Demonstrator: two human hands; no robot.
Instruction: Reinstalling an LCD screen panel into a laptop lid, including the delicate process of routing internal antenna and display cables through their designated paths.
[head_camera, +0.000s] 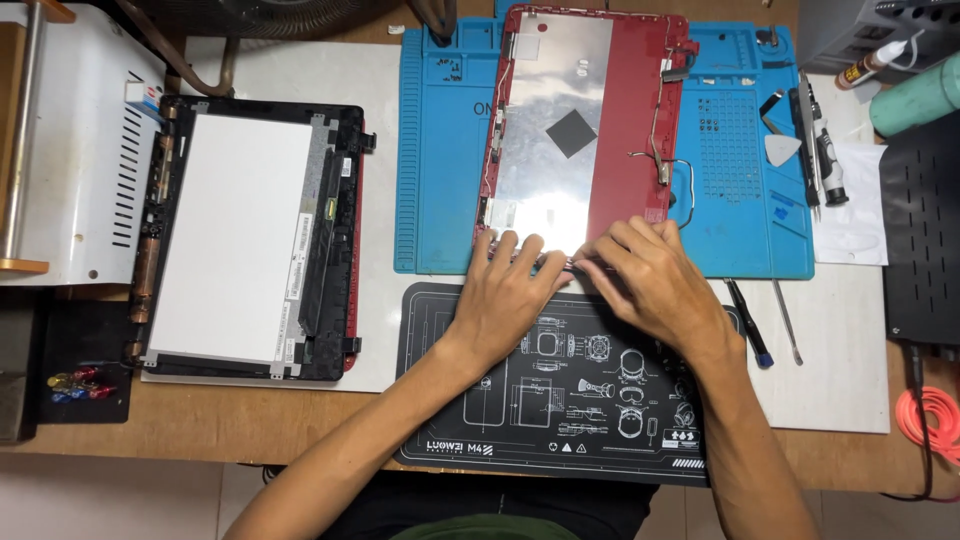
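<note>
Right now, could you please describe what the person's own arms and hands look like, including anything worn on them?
Both forearms are bare from the elbows down: no sleeves, gloves, watch, rings or bands show. The left hand and right hand have short nails. At the bottom edge, dark clothing with a green patch shows between the arms. No cables or markings are on either arm.

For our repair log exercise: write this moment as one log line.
left hand: fingers on red laptop lid near edge | right hand: same edge | lid on blue mat | screen panel aside, left
</note>
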